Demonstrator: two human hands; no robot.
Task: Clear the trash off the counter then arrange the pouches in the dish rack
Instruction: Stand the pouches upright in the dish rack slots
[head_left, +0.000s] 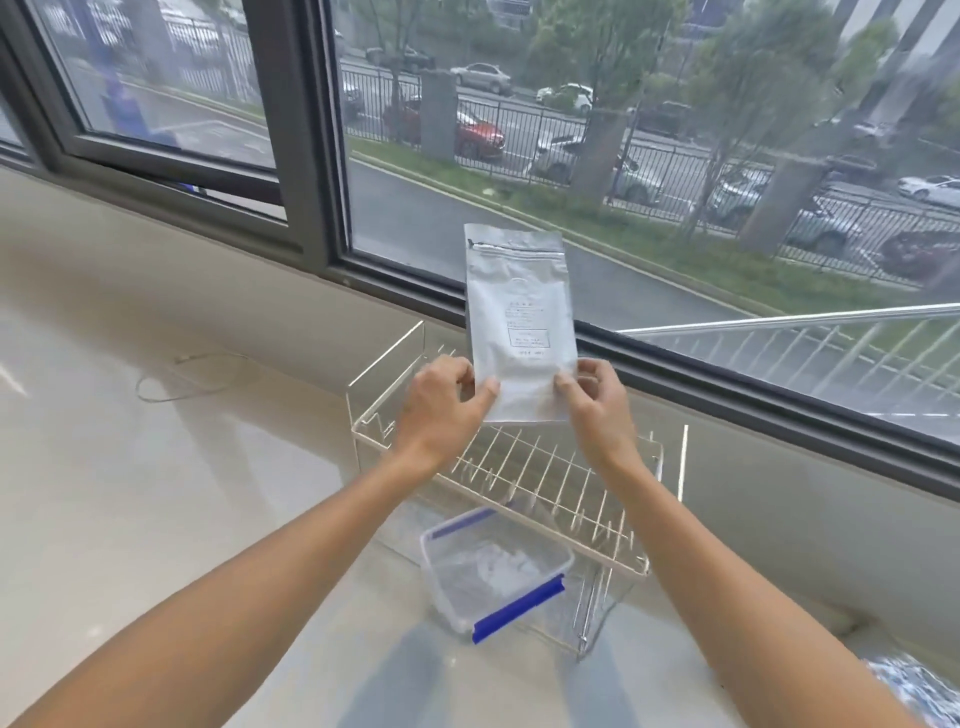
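A silver zip-top pouch (521, 322) with small printed text is held upright above the clear dish rack (511, 470). My left hand (441, 410) pinches its lower left edge and my right hand (597, 402) pinches its lower right edge. The pouch's bottom edge hovers just over the rack's far rows of prongs. The rack's slots hold nothing that I can see.
A clear plastic container (493, 569) with blue clips sits on the counter in front of the rack, with something pale and crumpled inside. A thin wire loop (182, 374) lies to the left. The window frame (727, 374) runs close behind. Something blue-patterned (914, 686) shows at bottom right.
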